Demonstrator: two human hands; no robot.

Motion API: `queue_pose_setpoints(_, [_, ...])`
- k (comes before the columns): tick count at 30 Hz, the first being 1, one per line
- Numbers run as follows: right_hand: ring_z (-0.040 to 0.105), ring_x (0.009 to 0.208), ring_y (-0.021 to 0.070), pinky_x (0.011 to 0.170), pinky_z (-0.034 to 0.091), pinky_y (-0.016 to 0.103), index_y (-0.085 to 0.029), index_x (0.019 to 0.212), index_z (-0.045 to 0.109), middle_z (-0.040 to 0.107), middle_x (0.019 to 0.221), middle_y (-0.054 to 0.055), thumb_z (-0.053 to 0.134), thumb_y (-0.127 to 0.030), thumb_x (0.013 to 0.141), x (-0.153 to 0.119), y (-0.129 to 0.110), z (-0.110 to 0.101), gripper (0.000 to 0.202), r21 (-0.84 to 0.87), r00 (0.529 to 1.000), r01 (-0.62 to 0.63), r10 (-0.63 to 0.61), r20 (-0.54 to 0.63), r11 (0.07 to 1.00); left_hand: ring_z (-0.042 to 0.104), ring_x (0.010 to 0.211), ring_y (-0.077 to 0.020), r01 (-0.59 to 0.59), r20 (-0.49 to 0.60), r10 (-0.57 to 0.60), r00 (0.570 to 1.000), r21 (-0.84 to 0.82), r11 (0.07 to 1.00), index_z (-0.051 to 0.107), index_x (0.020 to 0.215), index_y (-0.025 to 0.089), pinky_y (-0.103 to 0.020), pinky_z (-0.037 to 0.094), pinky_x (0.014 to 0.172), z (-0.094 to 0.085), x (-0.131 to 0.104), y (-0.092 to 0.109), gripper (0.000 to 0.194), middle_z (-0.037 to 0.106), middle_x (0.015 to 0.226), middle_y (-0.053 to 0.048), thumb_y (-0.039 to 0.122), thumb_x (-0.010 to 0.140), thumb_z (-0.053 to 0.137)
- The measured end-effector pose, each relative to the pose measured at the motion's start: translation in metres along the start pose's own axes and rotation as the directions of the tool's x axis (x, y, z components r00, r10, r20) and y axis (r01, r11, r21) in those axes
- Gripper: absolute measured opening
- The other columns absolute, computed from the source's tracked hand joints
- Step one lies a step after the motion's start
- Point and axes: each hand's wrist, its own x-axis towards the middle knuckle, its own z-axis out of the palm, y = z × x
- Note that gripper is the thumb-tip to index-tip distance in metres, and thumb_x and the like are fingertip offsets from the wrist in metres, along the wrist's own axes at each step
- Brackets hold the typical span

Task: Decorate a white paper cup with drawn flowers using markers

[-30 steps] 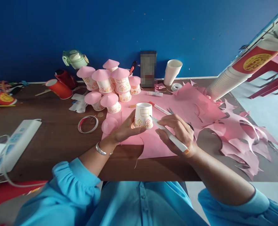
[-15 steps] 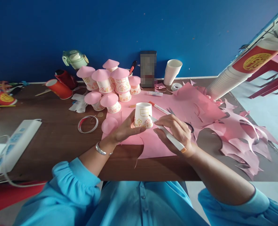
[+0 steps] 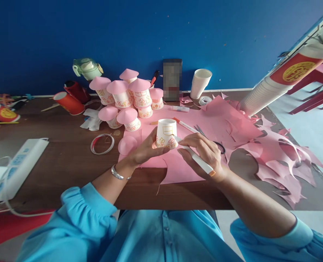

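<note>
My left hand (image 3: 147, 148) is wrapped round a white paper cup (image 3: 166, 127), keeping it above the pink paper (image 3: 183, 171). Flowers in orange and yellow run along the cup's lower part, and a window-like outline is drawn above them. In my right hand (image 3: 205, 149) is a white marker (image 3: 198, 160) with an orange end, its tip at the cup's right side, just under the outline. Beyond the cup lie another orange-capped marker (image 3: 187, 125) and scissors (image 3: 202, 131). Several decorated cups with pink cone roofs (image 3: 127, 115) stand behind, to the left.
Pink paper scraps (image 3: 278, 160) cover the right side, beside a long leaning stack of cups (image 3: 267, 89). Shorter stacked cups (image 3: 201, 83) stand near the wall. At left are a tape roll (image 3: 102, 144), red cups (image 3: 68, 103) and a power strip (image 3: 24, 163) with its cable.
The marker's tip has shifted slightly left and up along the cup, near the outline's lower right corner. The cup and my left hand stay in place.
</note>
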Motion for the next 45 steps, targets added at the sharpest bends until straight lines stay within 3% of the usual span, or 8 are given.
queue_pose_setpoints(6, [0.069,0.076,0.0185,0.065,0.058,0.032,-0.02,0.128,0.061,0.069,0.09,0.005,0.061,-0.023,0.102,-0.004,0.005,-0.005,0.027,0.064,1.0,0.003,-0.002,-0.023,0.998,0.05,0.141,-0.0368,0.0,0.02,0.001,1.0,-0.08,0.997,0.049,0.15,0.029,-0.053,0.041,0.117,-0.002,0.0,-0.004,0.069,0.061,0.147,-0.008,0.038,0.088,0.078])
queue_pose_setpoints(12, [0.071,0.085,0.0186,0.079,0.06,0.035,-0.025,0.126,0.059,0.073,0.101,0.006,0.061,-0.016,0.1,-0.005,0.008,-0.001,0.027,0.047,0.979,-0.202,0.202,0.005,0.978,0.069,0.116,-0.0298,-0.052,0.032,0.069,0.997,-0.366,0.929,0.064,0.131,0.026,-0.048,0.053,0.103,0.0,0.005,-0.014,0.051,0.073,0.12,-0.007,0.035,0.083,0.08])
queue_pose_setpoints(15, [0.072,0.109,0.0255,0.095,0.061,0.044,-0.026,0.134,0.052,0.071,0.122,0.011,0.074,-0.026,0.095,-0.007,0.012,0.002,0.045,0.115,0.951,-0.306,0.298,0.083,0.945,0.072,0.11,-0.0267,-0.051,0.013,0.066,0.998,-0.482,0.874,0.063,0.13,0.027,-0.047,0.056,0.101,0.002,0.007,-0.009,0.052,0.074,0.12,-0.007,0.036,0.081,0.081])
queue_pose_setpoints(20, [0.045,0.151,0.035,0.123,0.043,0.059,-0.027,0.148,0.037,0.049,0.156,0.018,0.083,-0.036,0.087,-0.01,0.018,0.007,0.077,0.271,0.95,-0.305,0.27,0.158,0.913,0.073,0.112,-0.0336,0.031,0.097,0.026,0.995,-0.541,0.84,0.064,0.125,0.024,-0.054,0.055,0.102,-0.001,0.003,-0.005,0.056,0.074,0.12,-0.012,0.047,0.077,0.081])
queue_pose_setpoints(27, [0.058,0.139,0.034,0.112,0.054,0.056,-0.028,0.145,0.036,0.058,0.145,0.017,0.078,-0.039,0.091,-0.006,0.019,0.006,0.068,0.236,0.962,-0.232,0.186,0.202,0.944,0.066,0.125,-0.042,0.09,0.224,0.02,0.974,-0.469,0.878,0.064,0.128,0.022,-0.059,0.055,0.1,-0.003,0.002,-0.009,0.061,0.073,0.123,-0.017,0.056,0.079,0.075])
queue_pose_setpoints(33, [0.061,0.127,0.0378,0.1,0.057,0.059,-0.024,0.151,0.036,0.062,0.137,0.018,0.071,-0.034,0.093,-0.008,0.02,0.005,0.068,-0.12,0.985,-0.096,0.112,0.129,0.988,0.045,0.145,-0.035,-0.269,-0.068,0.265,0.962,-0.062,0.961,0.051,0.144,0.033,-0.053,0.045,0.117,-0.001,0.011,-0.019,0.087,0.048,0.154,-0.011,0.056,0.07,0.089])
queue_pose_setpoints(39, [0.053,0.14,0.0376,0.105,0.055,0.059,-0.023,0.156,0.032,0.06,0.146,0.02,0.06,-0.019,0.097,-0.009,0.014,0.009,0.066,-0.195,0.97,-0.001,0.049,0.238,0.981,0.057,0.13,-0.0343,-0.185,-0.11,0.236,0.965,0.35,0.918,0.049,0.143,0.024,-0.05,0.051,0.105,0.012,0.009,-0.007,0.088,0.058,0.145,-0.016,0.05,0.071,0.091])
queue_pose_setpoints(45, [0.05,0.147,0.0346,0.114,0.051,0.061,-0.025,0.156,0.03,0.051,0.157,0.02,0.066,-0.025,0.098,-0.005,0.015,0.008,0.069,0.024,0.968,-0.033,0.026,0.248,0.999,0.063,0.12,-0.0309,-0.06,-0.033,0.061,0.998,0.023,0.998,0.055,0.136,0.022,-0.046,0.055,0.098,0.012,0.008,-0.003,0.071,0.066,0.133,-0.012,0.046,0.077,0.087])
